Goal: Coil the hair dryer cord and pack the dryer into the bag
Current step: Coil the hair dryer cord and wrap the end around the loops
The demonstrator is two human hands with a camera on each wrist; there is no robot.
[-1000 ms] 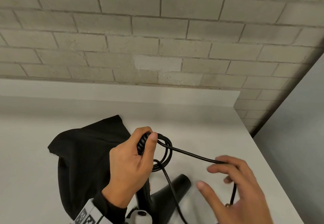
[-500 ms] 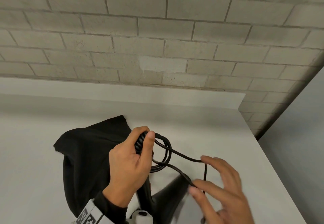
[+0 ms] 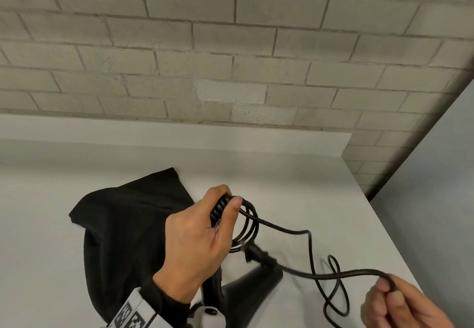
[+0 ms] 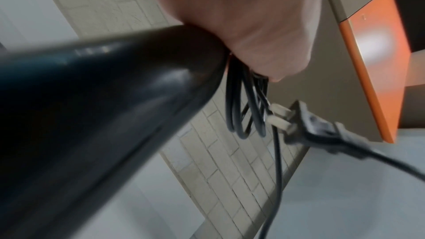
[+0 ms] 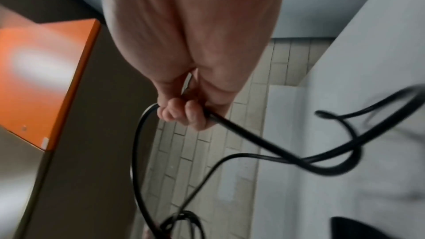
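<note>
Gripping the hair dryer (image 3: 246, 286) by its handle end in the left hand (image 3: 197, 245), fingers curled round the ribbed cord collar together with several finished loops of the black cord (image 3: 295, 232); thumb pressed on top of the loops; dryer body hanging below the fist, nozzle end low over the white surface (image 3: 282, 173); seen from the left wrist as a dark glossy barrel with the loops dangling just beside it.

Pinching the loose run of cord in the right hand (image 3: 400, 304), fingers curled tight about it near the lower right corner; from there the cord sagging back toward the coil, crossing itself in a slack twist above the surface; plug (image 4: 306, 124) swinging free close to the loops, two pale prongs showing, blurred.

Lying flat on the surface behind and to the left of the left hand, the black fabric bag (image 3: 128, 225), crumpled, not touched by either hand; whether its mouth is open cannot be told.

Beyond: pale brick wall (image 3: 230, 58); orange panel (image 5: 41, 79) in the wrist views.
</note>
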